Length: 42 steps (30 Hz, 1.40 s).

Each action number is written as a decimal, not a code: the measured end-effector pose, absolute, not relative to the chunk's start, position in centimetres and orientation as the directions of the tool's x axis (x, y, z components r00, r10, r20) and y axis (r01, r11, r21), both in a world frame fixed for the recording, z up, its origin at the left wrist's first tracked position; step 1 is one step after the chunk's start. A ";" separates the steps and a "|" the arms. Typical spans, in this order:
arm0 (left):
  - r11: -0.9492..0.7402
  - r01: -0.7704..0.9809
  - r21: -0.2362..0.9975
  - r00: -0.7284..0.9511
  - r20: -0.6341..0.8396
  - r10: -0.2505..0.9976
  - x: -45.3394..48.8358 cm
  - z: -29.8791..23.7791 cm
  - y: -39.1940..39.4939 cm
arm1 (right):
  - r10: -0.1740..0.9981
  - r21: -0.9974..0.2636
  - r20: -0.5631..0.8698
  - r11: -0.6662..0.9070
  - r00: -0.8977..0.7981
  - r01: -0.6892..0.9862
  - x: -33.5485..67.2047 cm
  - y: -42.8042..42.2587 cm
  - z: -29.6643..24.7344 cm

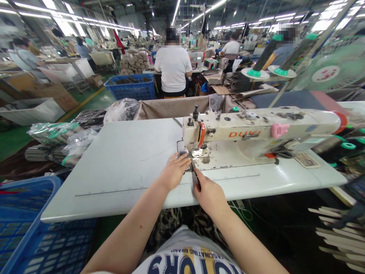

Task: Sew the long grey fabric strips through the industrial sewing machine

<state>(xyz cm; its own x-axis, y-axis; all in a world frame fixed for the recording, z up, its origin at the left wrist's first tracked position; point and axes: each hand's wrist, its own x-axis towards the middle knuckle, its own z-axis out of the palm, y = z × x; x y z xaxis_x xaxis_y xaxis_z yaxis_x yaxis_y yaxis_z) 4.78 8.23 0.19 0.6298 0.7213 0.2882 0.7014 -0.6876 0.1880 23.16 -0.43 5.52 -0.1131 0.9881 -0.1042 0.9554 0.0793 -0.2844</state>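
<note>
Here, nearest to the camera, the right hand (210, 195) rests at the front edge of the white table (114, 163). Its thumb and first finger lie on the near end of a dark strip (196, 179). I cannot tell whether they pinch the strip or only press on it. Just to the left, the left hand (173, 173) lies flat and released, holding nothing. Its stretched fingers touch the table beside the strip, close to the needle area. The strip runs from between the two hands toward the foot of the sewing machine (256, 131), which stands on the right part of the table.

A blue basket (28, 228) is low on the left, and a stack of pale strips (336, 232) is low on the right. Beyond the left edge of the table lie plastic bags (57, 133). Farther away, a person in a white shirt (172, 64) sits with the back to the camera, beside a blue crate (131, 88). On the far right stands a fan (333, 72).
</note>
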 end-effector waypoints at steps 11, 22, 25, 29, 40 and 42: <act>-0.691 0.704 0.164 0.635 0.290 0.716 4.9 0.1 8.2 | 0.972 -0.189 -0.125 0.174 -0.200 0.966 23.9 -2.4 5.4; -0.699 0.693 0.178 0.634 0.311 0.708 4.9 -0.1 8.3 | 0.969 -0.169 -0.140 0.179 -0.203 0.969 23.7 -2.4 5.2; -0.698 0.695 0.174 0.638 0.301 0.709 4.8 -0.1 8.2 | 0.970 -0.170 -0.130 0.180 -0.204 0.969 23.8 -2.3 5.1; -0.685 0.710 0.166 0.630 0.285 0.722 4.9 -0.2 8.2 | 0.972 -0.170 -0.125 0.178 -0.200 0.969 23.8 -2.2 4.9; -0.661 0.739 0.134 0.616 0.265 0.742 5.1 -0.3 8.3 | 0.971 -0.172 -0.135 0.173 -0.197 0.970 23.7 -1.9 5.2; -0.661 0.738 0.137 0.614 0.271 0.741 5.1 -0.4 8.3 | 0.972 -0.175 -0.132 0.169 -0.193 0.970 23.7 -1.8 5.4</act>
